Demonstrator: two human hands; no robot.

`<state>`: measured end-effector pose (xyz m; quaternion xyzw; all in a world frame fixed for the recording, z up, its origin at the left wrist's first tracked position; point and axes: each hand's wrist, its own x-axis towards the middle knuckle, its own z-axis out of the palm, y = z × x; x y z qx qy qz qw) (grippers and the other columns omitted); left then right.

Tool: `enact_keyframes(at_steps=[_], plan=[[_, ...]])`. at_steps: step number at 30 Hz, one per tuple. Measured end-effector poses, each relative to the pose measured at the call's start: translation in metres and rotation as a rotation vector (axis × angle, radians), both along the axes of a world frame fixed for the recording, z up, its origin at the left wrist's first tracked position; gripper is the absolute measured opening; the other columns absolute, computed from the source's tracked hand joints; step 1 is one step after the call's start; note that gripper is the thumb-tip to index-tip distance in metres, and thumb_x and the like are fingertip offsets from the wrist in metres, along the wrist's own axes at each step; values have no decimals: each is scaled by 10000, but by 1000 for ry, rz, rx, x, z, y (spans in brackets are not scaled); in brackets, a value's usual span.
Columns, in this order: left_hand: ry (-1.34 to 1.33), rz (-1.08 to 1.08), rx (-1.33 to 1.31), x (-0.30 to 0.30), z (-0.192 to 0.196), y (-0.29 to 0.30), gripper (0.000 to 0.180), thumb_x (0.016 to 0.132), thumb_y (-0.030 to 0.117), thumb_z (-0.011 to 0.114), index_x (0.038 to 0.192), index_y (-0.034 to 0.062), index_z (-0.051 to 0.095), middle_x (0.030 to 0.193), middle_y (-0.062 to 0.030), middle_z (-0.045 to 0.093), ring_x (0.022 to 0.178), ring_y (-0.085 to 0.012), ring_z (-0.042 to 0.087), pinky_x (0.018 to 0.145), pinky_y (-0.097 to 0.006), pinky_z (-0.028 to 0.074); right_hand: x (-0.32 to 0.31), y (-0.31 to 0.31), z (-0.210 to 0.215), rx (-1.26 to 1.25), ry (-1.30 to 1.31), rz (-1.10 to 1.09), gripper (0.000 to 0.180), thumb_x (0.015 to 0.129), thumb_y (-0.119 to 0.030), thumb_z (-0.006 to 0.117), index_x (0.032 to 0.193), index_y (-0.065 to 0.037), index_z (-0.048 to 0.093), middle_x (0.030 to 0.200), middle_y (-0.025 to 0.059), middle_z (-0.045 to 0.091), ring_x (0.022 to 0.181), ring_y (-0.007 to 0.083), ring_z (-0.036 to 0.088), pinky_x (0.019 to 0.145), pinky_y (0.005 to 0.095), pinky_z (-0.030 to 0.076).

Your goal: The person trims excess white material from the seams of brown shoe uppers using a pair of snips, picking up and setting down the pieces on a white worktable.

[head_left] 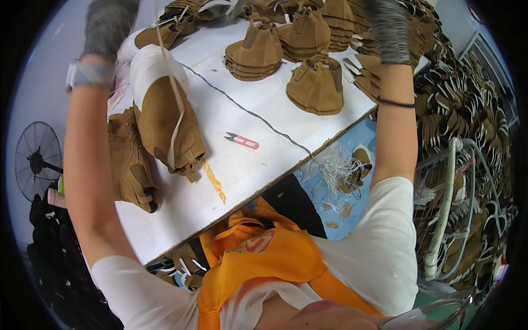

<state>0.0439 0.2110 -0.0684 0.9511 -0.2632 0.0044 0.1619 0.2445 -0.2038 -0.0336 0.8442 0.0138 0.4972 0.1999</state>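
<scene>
On the table, brown boot uppers stand between gloved hands.

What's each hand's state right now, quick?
Left hand: gloved, blurred at the top edge; open, closed or holding can't be told.
Right hand: also blurred and cut off there; can't be told.

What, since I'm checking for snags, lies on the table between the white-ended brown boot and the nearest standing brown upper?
In the head view, a dark cord crosses the tabletop between boot and upper; the red snips lie off that direct line.
</scene>
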Motion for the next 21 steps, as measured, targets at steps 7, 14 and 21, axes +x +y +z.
enact_keyframes(at_steps=[7,14,21], plan=[[0,-168,-461,-39,-53,-110,446,986,302,446,1385,104,429,1437,-128,405,1346,-286,364,1137,-407,263,64,-103,-106,404,118,386,442,919,-28,502,1337,-172,493,978,159,650,860,273,649,723,372,556],[423,-553,154,-72,-136,-149,450,912,345,575,1282,89,590,1305,-132,568,1244,-281,490,1078,-394,335,-30,-101,-124,1336,695,513,418,940,-411,593,1106,-38,682,978,88,689,864,158,611,770,292,477],[707,-452,-479,-127,-120,-114,428,921,262,635,1295,61,581,1234,-122,617,1210,-279,527,1047,-399,378,-133,-130,-201,977,1058,80,306,944,-294,598,1068,-23,666,908,197,673,794,234,627,769,333,487]])
